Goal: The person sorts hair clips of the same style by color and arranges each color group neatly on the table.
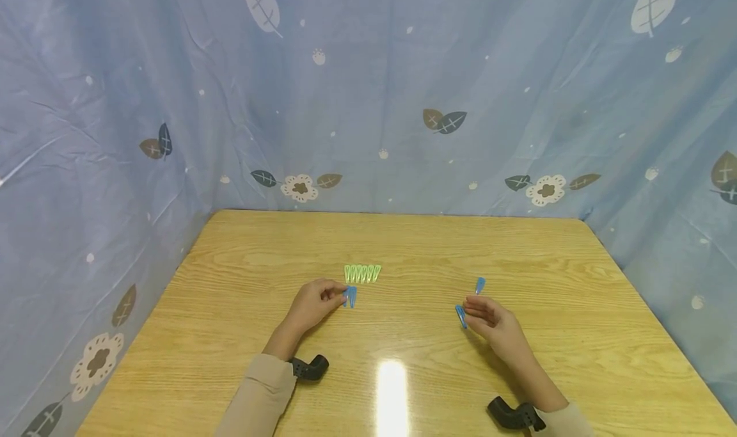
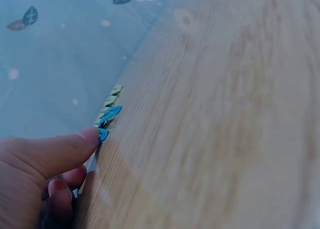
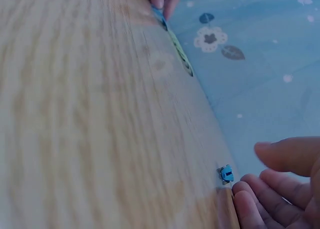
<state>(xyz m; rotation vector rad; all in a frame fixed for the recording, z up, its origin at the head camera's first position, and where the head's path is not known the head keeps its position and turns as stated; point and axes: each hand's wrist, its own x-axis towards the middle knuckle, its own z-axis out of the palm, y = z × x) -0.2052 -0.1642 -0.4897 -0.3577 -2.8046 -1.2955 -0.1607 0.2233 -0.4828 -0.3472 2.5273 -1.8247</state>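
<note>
In the head view, my left hand (image 1: 313, 306) pinches a blue snap hair clip (image 1: 345, 296) at the table surface. Right beside it lies a second blue hair clip (image 1: 353, 297). The left wrist view has the thumb pressed over the pinched clip (image 2: 103, 135), covering part of it. My right hand (image 1: 498, 325) hovers over the right part of the table with its thumb apart from loosely bent fingers, holding nothing. Near its fingertips is a blue hair clip (image 1: 461, 317), and another blue clip (image 1: 480, 285) lies just beyond.
A neat row of several light green hair clips (image 1: 362, 273) lies just behind the left blue pair. The wooden table (image 1: 414, 245) meets a blue patterned curtain (image 1: 368, 104) at the back and sides. A black wrist mount (image 1: 311, 368) sticks out below each hand.
</note>
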